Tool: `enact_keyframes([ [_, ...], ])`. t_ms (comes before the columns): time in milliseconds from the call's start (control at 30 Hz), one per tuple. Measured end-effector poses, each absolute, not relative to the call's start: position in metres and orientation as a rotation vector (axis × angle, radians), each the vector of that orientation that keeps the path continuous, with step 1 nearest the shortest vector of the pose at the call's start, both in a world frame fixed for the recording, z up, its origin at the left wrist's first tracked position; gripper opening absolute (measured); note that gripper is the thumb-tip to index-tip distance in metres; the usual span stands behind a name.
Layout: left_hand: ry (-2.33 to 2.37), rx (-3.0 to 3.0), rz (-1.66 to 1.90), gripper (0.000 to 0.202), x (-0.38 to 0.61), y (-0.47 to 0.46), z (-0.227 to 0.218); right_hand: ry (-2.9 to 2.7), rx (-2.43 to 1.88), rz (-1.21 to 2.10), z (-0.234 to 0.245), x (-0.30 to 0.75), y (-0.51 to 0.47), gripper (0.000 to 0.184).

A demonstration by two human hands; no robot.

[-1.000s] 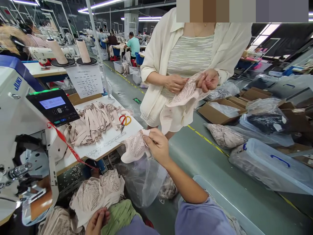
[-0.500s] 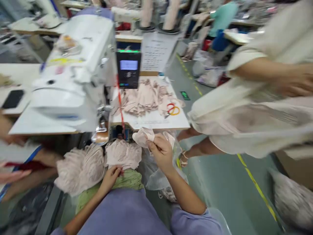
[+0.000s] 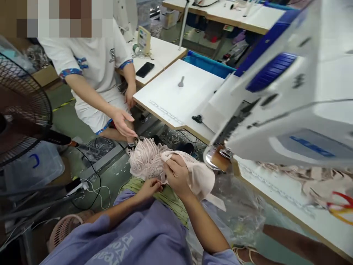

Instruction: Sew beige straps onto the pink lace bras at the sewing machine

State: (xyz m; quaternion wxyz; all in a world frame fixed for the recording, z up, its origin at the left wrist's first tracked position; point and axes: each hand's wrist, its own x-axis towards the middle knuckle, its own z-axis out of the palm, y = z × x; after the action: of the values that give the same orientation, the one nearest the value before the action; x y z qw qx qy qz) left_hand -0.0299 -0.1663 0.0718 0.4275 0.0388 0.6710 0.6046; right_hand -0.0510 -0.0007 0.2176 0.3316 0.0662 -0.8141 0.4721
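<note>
Several pale pink lace bras (image 3: pixel 146 158) lie bunched over my lap, on a green cloth (image 3: pixel 133 185). My right hand (image 3: pixel 177 173) is closed in a pinch on a smooth pale pink bra piece (image 3: pixel 202 176), which drapes to the right with a strip hanging off its end. Against the lower edge of the lace rests my left hand (image 3: pixel 150 188), its fingers curled together; whatever lies between its fingertips is hidden. To the right, the metal arm (image 3: pixel 213 156) of a white sewing machine (image 3: pixel 298 132) reaches close to the draped piece.
A co-worker's outstretched hand (image 3: pixel 124 123) is just beyond the lace. At the left stands a black fan (image 3: pixel 22 110). The white table (image 3: pixel 165 92) carries a small grey tool (image 3: pixel 181 81). Red and orange scissors (image 3: pixel 342 208) lie at the right among pink pieces.
My view has swung left, bringing the co-worker and fan into sight. My right hand has come in beside my left; the standing person at right has mostly left the view.
</note>
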Motion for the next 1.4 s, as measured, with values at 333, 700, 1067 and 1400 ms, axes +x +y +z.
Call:
enact_keyframes([
  [333, 1.672, -0.097, 1.670, 0.032, -0.063, -0.213, 0.060, -2.129, 0.098, 1.678, 0.223, -0.181, -0.082, 0.020],
  [700, 1.673, -0.227, 1.729, 0.032, -0.084, -0.238, 0.057, -2.232, -0.059, 2.098, 0.195, -0.252, -0.114, 0.035],
  [1067, 1.655, -0.263, 1.744, 0.039, -0.089, -0.233, 0.048, -2.516, -0.138, 1.617, 0.118, -0.184, -0.064, 0.044],
  [1400, 1.616, -0.228, 1.696, 0.045, -0.095, -0.219, 0.036, -2.657, -0.666, 1.257, 0.033, -0.004, 0.043, 0.040],
])
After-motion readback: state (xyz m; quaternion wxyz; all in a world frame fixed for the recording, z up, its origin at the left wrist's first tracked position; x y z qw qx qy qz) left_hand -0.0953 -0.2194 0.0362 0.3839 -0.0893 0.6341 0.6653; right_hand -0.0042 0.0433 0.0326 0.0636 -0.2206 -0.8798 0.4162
